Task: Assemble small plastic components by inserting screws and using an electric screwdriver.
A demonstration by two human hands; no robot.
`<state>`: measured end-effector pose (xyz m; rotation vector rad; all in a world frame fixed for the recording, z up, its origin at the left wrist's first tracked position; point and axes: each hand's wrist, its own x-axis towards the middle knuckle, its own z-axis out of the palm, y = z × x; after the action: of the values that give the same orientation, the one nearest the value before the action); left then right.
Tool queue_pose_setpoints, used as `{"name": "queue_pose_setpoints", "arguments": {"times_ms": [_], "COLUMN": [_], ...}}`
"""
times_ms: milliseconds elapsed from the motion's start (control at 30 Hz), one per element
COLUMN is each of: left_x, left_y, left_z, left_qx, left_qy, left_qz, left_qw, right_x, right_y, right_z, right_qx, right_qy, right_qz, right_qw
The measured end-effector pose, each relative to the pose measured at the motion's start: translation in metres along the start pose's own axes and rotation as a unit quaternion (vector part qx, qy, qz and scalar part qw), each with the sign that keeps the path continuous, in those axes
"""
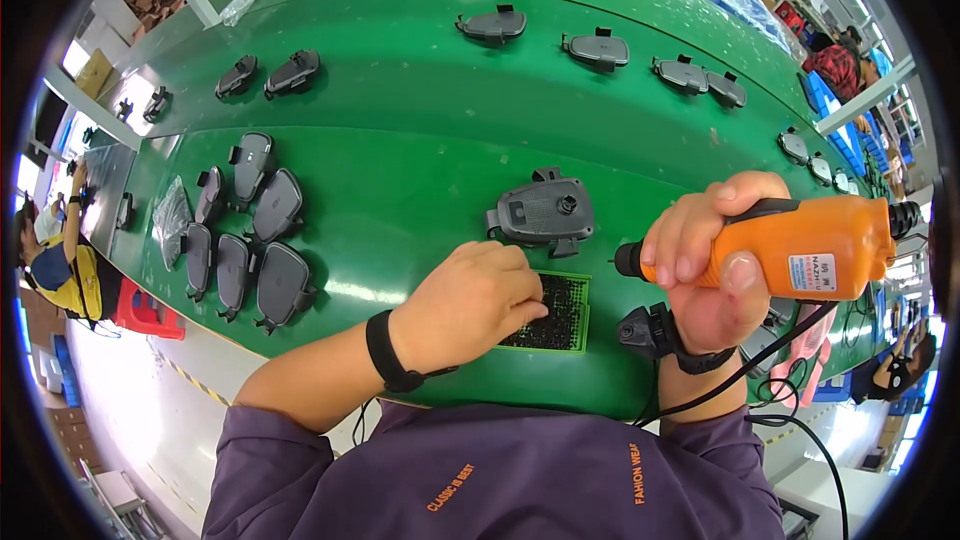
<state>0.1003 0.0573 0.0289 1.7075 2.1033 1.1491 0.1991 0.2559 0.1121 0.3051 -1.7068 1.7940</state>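
My right hand [700, 250] is wrapped round an orange electric screwdriver [800, 245], its black tip pointing left and held above the bench. With its fingers pinched together, my left hand [475, 300] reaches into a green tray [584, 325] full of tiny dark parts that look like screws [562, 310]. Whatever the fingertips hold is hidden. Just beyond the tray lies a dark grey phone holder [540, 212], back side up, with a round knob on it. Neither hand touches this holder.
Several phone holders [283, 285] are grouped on the left of the green bench [400, 170], beside a clear plastic bag [171, 220]. More holders [597, 48] sit on the far strip. A black cable [720, 395] runs from the screwdriver past my right forearm. Co-workers [62, 260] are at the sides.
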Motion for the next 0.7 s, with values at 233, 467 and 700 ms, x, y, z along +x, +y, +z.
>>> {"name": "queue_pose_setpoints", "arguments": {"times_ms": [233, 467, 700], "left_x": [0.008, 0.004, 0.005], "left_y": [-0.009, -0.012, -0.007], "left_z": [-0.009, 0.004, -0.003], "left_qx": [-0.074, -0.049, -0.086], "left_qy": [0.016, 0.098, 0.125], "left_qz": [-0.027, 0.049, 0.016], "left_qw": [0.997, 0.993, 0.988], "right_x": [0.003, 0.010, 0.012], "right_y": [0.000, -0.005, -0.002], "right_z": [0.010, 0.028, 0.043], "right_qx": [0.021, 0.011, 0.061], "right_qy": [-0.013, -0.020, -0.009], "right_qz": [0.017, 0.008, 0.032], "right_qw": [1.000, 1.000, 0.998]}}
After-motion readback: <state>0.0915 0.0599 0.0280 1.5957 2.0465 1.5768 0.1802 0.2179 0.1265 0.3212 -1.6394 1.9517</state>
